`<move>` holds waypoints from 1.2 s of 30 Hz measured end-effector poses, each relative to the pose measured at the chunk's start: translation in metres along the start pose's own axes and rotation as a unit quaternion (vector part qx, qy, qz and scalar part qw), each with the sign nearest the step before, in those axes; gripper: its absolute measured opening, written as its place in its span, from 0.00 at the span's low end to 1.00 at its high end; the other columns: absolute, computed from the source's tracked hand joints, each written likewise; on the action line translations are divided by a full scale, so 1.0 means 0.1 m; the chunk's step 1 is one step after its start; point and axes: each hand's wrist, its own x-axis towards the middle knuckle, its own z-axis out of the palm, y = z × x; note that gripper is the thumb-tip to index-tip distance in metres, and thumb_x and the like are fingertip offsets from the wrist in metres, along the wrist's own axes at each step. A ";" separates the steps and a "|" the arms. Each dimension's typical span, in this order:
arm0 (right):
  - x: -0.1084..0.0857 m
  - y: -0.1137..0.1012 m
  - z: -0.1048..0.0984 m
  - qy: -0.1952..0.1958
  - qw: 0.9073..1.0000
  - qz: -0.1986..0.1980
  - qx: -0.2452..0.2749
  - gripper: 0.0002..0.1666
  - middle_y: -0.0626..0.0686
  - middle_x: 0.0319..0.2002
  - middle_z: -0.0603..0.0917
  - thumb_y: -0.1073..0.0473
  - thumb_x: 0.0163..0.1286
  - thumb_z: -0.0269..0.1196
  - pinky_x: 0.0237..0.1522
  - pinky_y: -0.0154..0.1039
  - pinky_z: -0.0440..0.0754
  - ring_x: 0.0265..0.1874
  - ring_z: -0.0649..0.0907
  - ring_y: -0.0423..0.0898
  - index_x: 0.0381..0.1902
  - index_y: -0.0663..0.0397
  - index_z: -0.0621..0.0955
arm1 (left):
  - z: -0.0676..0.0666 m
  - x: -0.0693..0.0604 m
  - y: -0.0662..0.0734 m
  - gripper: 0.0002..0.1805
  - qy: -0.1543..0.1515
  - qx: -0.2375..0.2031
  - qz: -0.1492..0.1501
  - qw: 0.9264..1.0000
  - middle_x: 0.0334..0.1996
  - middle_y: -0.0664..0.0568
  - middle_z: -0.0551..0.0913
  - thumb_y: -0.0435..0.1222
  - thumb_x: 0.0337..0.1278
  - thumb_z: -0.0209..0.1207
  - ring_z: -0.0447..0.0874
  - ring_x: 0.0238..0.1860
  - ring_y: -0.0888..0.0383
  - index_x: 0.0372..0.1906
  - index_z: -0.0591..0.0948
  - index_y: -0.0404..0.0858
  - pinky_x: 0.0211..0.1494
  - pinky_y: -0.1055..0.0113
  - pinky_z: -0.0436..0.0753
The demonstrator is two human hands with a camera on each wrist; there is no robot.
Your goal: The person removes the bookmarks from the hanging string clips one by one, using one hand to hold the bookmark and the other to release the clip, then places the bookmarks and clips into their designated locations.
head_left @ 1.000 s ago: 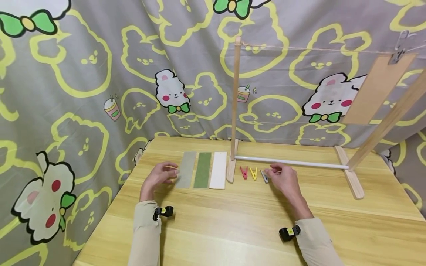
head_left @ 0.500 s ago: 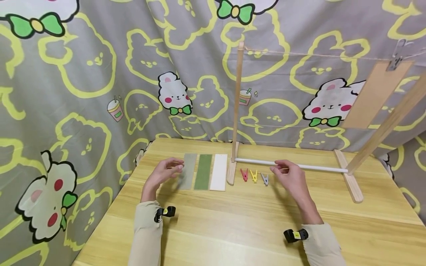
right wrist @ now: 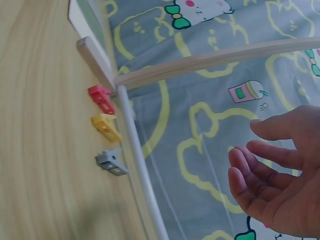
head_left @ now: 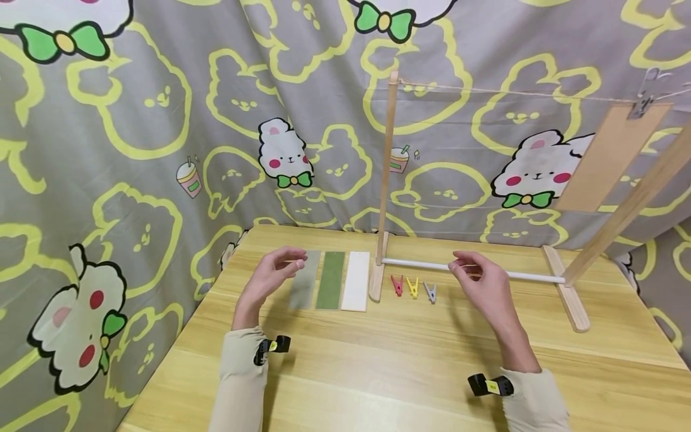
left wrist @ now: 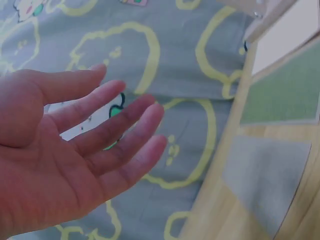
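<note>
My left hand (head_left: 270,279) hovers over the left edge of a grey card (head_left: 303,294), its fingers relaxed and holding nothing. To the right of that card lie a green card (head_left: 329,281) and a white card (head_left: 355,281). A red clothespin (head_left: 397,285), a yellow clothespin (head_left: 412,288) and a grey clothespin (head_left: 430,292) form a row on the table. My right hand (head_left: 483,285) is raised to the right of the grey clothespin, fingers loosely bent. In the right wrist view nothing is between its thumb and fingers.
A wooden stand (head_left: 387,168) with a white rod (head_left: 415,263) along its base rises at the back of the table (head_left: 367,366). From its string a tan card (head_left: 610,159) hangs in a metal clip (head_left: 643,99). A patterned curtain (head_left: 216,210) is behind.
My right hand has moved from beside the grey clothespin up and to the right. My left hand has risen slightly and shifted right. The clothespins and cards lie as before.
</note>
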 end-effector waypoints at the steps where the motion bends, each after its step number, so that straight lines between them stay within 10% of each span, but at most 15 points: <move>1: 0.00 -0.01 -0.02 0.004 1.000 -0.002 0.003 0.18 0.58 0.43 0.88 0.55 0.74 0.66 0.41 0.17 0.77 0.41 0.84 0.44 0.56 0.60 0.85 | 0.02 0.01 0.02 0.17 0.000 -0.002 0.003 1.000 0.59 0.33 0.80 0.32 0.73 0.60 0.81 0.58 0.39 0.61 0.79 0.30 0.62 0.46 0.81; 15: -0.02 -0.12 -0.23 0.039 0.999 -0.032 0.008 0.18 0.56 0.42 0.88 0.58 0.74 0.66 0.40 0.17 0.78 0.39 0.80 0.26 0.57 0.59 0.84 | 0.28 0.06 0.24 0.18 0.002 -0.029 0.053 0.998 0.58 0.37 0.82 0.33 0.73 0.60 0.83 0.56 0.43 0.62 0.78 0.29 0.56 0.66 0.84; 36: -0.10 -0.34 -0.42 0.069 0.996 -0.043 0.027 0.18 0.54 0.45 0.87 0.59 0.73 0.67 0.44 0.19 0.77 0.42 0.82 0.31 0.58 0.56 0.85 | 0.55 -0.02 0.54 0.15 0.067 -0.076 0.139 0.985 0.55 0.38 0.84 0.25 0.66 0.63 0.84 0.55 0.41 0.56 0.82 0.30 0.55 0.64 0.86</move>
